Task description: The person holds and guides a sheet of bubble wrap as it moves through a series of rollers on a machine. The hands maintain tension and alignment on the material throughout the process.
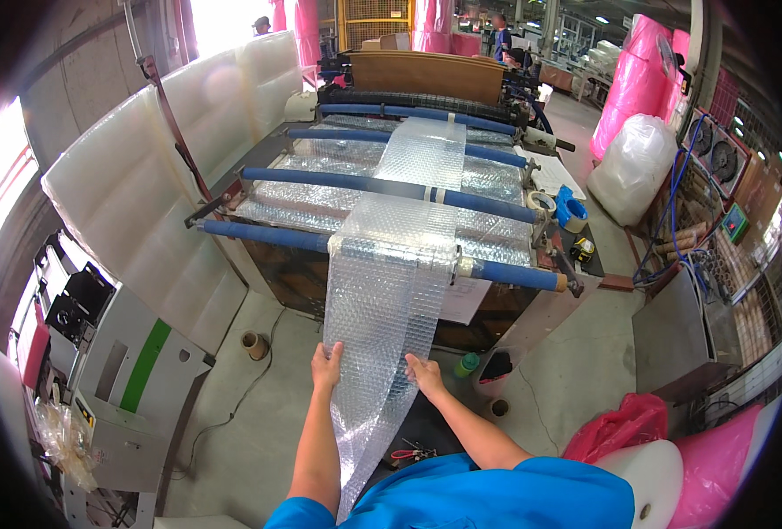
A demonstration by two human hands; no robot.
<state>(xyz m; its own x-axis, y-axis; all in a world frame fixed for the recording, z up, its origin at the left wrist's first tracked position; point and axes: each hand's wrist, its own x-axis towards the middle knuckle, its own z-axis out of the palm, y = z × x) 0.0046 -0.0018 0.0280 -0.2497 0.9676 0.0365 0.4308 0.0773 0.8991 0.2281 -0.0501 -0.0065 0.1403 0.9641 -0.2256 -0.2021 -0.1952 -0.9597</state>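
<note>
A long clear strip of bubble wrap (391,291) runs off a machine over several blue rollers (382,187) and hangs down toward me. My left hand (326,364) grips the strip's left edge. My right hand (425,374) holds its right edge at about the same height. Below my hands the strip trails down past my blue shirt. Red-handled scissors (411,455) lie on a dark surface under my right forearm.
A grey and green machine cabinet (122,370) stands at my left. White sheet stacks (144,167) line the left wall. A cardboard core (253,345) and a green bottle (467,363) sit on the floor. Pink bags (620,428) and a white roll (647,476) lie at the lower right.
</note>
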